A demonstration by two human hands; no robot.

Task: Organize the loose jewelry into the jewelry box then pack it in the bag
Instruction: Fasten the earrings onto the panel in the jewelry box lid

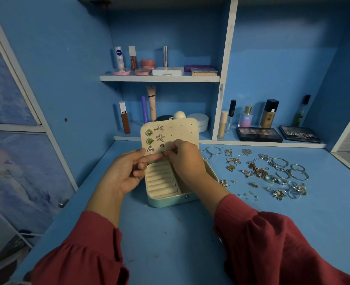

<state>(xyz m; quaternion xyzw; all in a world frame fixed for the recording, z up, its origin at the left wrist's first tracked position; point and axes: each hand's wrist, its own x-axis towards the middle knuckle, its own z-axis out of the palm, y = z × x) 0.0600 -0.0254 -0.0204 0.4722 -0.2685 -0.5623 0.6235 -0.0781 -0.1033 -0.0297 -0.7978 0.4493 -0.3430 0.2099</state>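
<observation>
A mint green jewelry box (168, 201) stands open on the blue desk, its cream lid panel (182, 130) upright. Two green square earrings (149, 136), two starfish earrings (160, 132) and a triangular one are pinned to the panel. Cream ring rolls (160, 182) fill the box's left part. My left hand (124, 173) and my right hand (185, 159) meet in front of the lid's lower edge, fingertips pinching a tiny earring (162, 153) between them. Loose jewelry (258, 171) lies spread on the desk to the right of the box. No bag is in view.
Shelves behind the box hold cosmetics: tubes and jars (147, 64) above, bottles (269, 114) and two eyeshadow palettes (259, 134) to the right. A panelled door (9, 140) stands at the left. Red sleeves cover both forearms.
</observation>
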